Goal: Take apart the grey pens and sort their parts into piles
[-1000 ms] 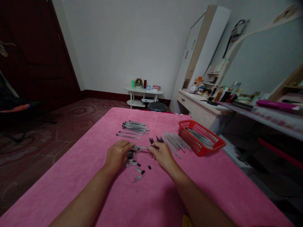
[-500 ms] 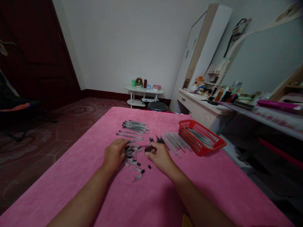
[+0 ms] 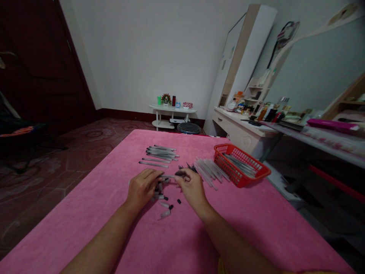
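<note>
My left hand (image 3: 144, 186) is closed, its fingertips pinching a slim clear-grey pen (image 3: 169, 176) that lies level between my two hands. At the pen's other end my right hand (image 3: 192, 186) is closed on a small dark piece (image 3: 179, 173); its exact kind is too small to make out. Beneath and beside my left hand lies a loose pile of clear pen caps with black ends (image 3: 159, 196), partly hidden by the fingers. A black plug (image 3: 179, 201) lies apart from the pile. Beyond my hands, dark-tipped pens (image 3: 161, 152) are laid side by side.
Clear pen barrels (image 3: 209, 171) and black pointed pieces (image 3: 188, 166) lie right of my right hand. A red basket (image 3: 242, 165) holding thin grey rods stands at the right edge of the pink-covered table (image 3: 94, 224). A dressing table (image 3: 242, 125) stands beyond it.
My left hand has lifted slightly and moved right with the pen, away from the cap pile. The pen now reaches the dark piece at my right fingertips.
</note>
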Demonstrator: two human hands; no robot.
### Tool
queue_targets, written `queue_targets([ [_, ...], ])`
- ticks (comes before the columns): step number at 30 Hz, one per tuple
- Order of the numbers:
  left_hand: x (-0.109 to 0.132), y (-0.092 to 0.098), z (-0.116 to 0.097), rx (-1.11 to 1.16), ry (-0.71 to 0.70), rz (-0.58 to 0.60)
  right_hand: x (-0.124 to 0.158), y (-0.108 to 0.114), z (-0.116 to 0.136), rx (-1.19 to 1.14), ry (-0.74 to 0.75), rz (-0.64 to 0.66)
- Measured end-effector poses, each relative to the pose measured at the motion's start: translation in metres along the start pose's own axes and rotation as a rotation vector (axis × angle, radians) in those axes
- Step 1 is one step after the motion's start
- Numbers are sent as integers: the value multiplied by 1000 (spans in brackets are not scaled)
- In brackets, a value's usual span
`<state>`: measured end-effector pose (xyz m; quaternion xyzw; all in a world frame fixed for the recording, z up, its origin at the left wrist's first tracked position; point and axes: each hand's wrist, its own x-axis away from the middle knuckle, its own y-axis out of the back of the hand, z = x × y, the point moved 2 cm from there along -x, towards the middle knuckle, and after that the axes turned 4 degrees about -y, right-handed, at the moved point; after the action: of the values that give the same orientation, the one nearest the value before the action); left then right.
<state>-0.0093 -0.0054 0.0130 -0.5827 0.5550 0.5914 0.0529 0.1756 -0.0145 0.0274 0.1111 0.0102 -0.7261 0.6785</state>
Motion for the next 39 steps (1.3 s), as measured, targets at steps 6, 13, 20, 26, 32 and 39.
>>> queue_targets([
  [6,-9,4,1,475,403,-341,-3,6,-4,-411,-268,78],
  [13,-13,-2,-13,761,494,-72,8,-10,-5,-573,-434,306],
  [20,-8,3,15,953,771,-492,4,0,-1,-47,-363,571],
  [26,-1,9,39,922,855,-698,-34,65,-5,595,-95,72],
  [32,-1,-2,22,925,846,-559,-42,102,-5,997,-145,-142],
  [39,-2,-8,12,947,860,-384,-31,76,-13,1176,-266,-107],
])
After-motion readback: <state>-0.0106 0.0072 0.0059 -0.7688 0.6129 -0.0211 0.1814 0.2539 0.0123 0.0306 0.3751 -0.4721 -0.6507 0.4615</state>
